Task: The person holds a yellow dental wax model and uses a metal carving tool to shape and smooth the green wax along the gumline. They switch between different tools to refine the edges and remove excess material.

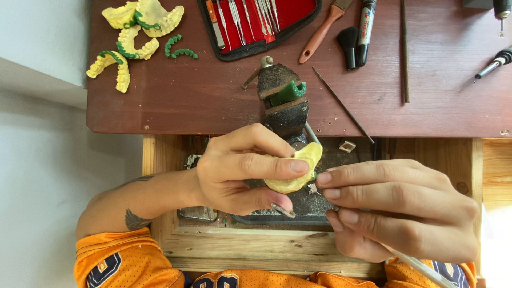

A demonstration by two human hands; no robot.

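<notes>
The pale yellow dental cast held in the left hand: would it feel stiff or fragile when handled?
The dental cast looks like hard plaster, so probably stiff and fairly heavy for its size. Its thin edges seem likely to chip if dropped. The left hand pinches it between thumb and fingers while the right hand works a slim tool against it, suggesting it withstands light pressure.

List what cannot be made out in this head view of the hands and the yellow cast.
- Tool in the right hand: its tip is hidden behind the fingers.
- Cast: the left hand covers most of it.
- Drill: cut off by the right edge.
- Drawer contents: hidden under both hands.
</notes>
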